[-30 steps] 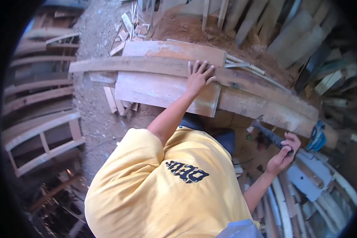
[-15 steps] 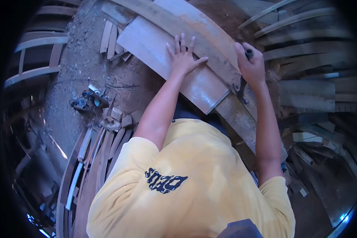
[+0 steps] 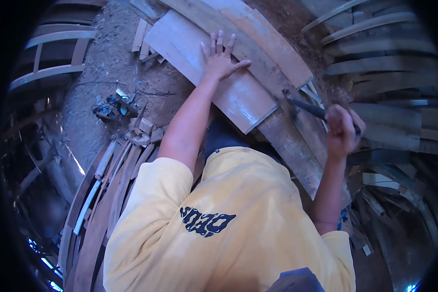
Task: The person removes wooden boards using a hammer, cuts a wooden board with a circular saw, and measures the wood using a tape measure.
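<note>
Plank [image 3: 263, 65] under left fingers [image 3: 220, 43], hammer [image 3: 309, 107] in right fingers [image 3: 356, 120]

We've got a worn support board [image 3: 293, 145] here with the pale panel [image 3: 246, 100] right on top, and a long plank [image 3: 265, 65] lying along the panel. Below, we're on a dirt floor [image 3: 90, 92]: offcuts [image 3: 139, 36] just beside the panel's far left end, a dark-and-blue tool [image 3: 104, 112] well left of it, plus long strips [image 3: 100, 204] heaped nearer us than the panel.

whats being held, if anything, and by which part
The right hand holds a hammer by its handle, near the end; the left hand, spread open, holds nothing.
</note>
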{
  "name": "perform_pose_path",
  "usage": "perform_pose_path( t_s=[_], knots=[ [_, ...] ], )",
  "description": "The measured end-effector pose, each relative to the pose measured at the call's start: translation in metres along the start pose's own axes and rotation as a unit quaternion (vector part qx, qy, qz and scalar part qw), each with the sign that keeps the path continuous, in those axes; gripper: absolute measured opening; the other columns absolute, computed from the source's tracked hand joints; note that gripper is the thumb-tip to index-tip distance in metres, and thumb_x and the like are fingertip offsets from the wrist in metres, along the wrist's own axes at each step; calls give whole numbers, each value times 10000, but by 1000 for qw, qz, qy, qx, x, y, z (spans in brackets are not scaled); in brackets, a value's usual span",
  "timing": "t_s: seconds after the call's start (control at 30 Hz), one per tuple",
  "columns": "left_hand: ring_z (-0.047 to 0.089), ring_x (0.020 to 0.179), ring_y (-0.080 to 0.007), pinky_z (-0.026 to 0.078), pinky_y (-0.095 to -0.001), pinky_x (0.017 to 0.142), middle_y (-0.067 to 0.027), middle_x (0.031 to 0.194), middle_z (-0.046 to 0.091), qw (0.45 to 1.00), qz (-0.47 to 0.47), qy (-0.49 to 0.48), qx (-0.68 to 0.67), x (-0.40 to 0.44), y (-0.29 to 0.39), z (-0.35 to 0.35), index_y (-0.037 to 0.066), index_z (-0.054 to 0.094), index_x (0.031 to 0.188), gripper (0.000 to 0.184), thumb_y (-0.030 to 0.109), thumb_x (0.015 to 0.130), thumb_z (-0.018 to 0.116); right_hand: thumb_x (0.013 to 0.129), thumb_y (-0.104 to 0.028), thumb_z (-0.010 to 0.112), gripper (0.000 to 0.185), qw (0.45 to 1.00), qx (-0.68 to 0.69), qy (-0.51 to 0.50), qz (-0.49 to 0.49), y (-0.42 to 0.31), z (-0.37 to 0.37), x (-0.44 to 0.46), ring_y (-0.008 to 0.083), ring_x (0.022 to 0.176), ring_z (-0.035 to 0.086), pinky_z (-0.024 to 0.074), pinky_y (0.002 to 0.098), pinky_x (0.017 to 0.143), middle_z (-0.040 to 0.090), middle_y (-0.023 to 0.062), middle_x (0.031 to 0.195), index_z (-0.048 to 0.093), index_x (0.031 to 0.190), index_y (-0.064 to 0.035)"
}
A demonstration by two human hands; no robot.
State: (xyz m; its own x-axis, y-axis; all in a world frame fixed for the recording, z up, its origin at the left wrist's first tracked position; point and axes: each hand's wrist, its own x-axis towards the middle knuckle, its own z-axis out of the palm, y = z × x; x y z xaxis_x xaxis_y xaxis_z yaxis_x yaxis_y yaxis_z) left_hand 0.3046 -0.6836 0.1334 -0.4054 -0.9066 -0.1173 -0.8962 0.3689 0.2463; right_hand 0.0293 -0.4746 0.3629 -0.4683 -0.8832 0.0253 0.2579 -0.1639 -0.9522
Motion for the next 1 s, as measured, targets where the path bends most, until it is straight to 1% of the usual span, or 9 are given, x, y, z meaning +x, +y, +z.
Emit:
perform_pose_path(
  t_s=[0.13, 0.23, 0.27, 0.33, 0.37, 0.57, 0.67, 0.73, 1.0],
  knots=[
    [-148, 1591, -350, -107, -671, 1207, -128, 1742, -56, 1000, 10, -4, 5, 0, -1, 1, 305, 100, 1676, 1191, 928, 758, 532, 956, -73, 562, 172, 994, 40, -69, -77, -4, -25, -10, 108, 531, 372, 396, 323, 527, 423, 24, 620, 599, 830, 38],
    [-154, 1589, -357, -108, -669, 1206, -133, 1741, -70, 1000, 6, -9, 1, 4, 0, -3, 301, 99, 1676, 1191, 926, 761, 536, 972, -89, 584, 168, 997, 47, 34, -52, 9, -17, -12, 124, 551, 432, 400, 345, 544, 433, 43, 609, 605, 838, 11],
    [-156, 1588, -358, -109, -669, 1205, -137, 1740, -78, 1000, 2, -17, 5, 3, 0, -4, 299, 96, 1676, 1192, 924, 763, 539, 982, -106, 604, 209, 979, -185, 18, -83, 19, -15, -6, 113, 563, 441, 375, 331, 536, 407, 33, 593, 597, 801, -2],
    [-158, 1587, -360, -109, -669, 1205, -141, 1738, -85, 1000, -3, -29, 11, 3, 0, -4, 298, 94, 1677, 1193, 921, 764, 542, 997, -143, 643, 294, 949, -313, 0, -40, 23, 12, 14, 87, 581, 438, 329, 309, 523, 373, 10, 579, 578, 737, -22],
    [-159, 1587, -362, -109, -669, 1205, -142, 1738, -92, 999, -5, -34, 9, 3, 0, -4, 299, 90, 1677, 1195, 919, 764, 547, 1000, -161, 661, 334, 976, -214, -2, 30, 13, 41, 29, 72, 588, 427, 306, 301, 519, 366, -3, 580, 566, 709, -29],
    [-161, 1586, -362, -107, -674, 1203, -139, 1739, -94, 999, -3, -33, 6, 2, 1, -4, 303, 84, 1677, 1208, 927, 752, 547, 1011, -234, 671, 395, 966, -259, -18, -11, 38, 91, 74, 68, 576, 385, 283, 303, 512, 409, -23, 597, 552, 693, -31],
    [-164, 1586, -361, -108, -678, 1200, -136, 1739, -96, 999, -1, -34, 8, 3, -2, -4, 304, 80, 1677, 1217, 934, 745, 544, 1016, -277, 671, 439, 946, -301, 111, -50, 40, 94, 79, 72, 535, 411, 304, 293, 505, 442, -20, 560, 553, 663, -44],
    [-166, 1586, -360, -109, -679, 1199, -134, 1739, -98, 1000, 2, -31, 4, 2, -3, -1, 304, 78, 1677, 1221, 937, 742, 544, 1027, -312, 651, 477, 937, -182, 299, -14, 30, 71, 81, 96, 486, 445, 340, 287, 501, 504, 3, 542, 533, 629, -75],
    [-172, 1585, -355, -118, -658, 1206, -127, 1738, -108, 999, 2, -34, 8, 3, -1, -3, 295, 69, 1678, 1221, 927, 750, 550, 1059, -390, 574, 500, 895, 35, 441, 49, 46, -75, 65, 133, 434, 365, 377, 334, 517, 355, -10, 522, 381, 653, -170]
  ],
)
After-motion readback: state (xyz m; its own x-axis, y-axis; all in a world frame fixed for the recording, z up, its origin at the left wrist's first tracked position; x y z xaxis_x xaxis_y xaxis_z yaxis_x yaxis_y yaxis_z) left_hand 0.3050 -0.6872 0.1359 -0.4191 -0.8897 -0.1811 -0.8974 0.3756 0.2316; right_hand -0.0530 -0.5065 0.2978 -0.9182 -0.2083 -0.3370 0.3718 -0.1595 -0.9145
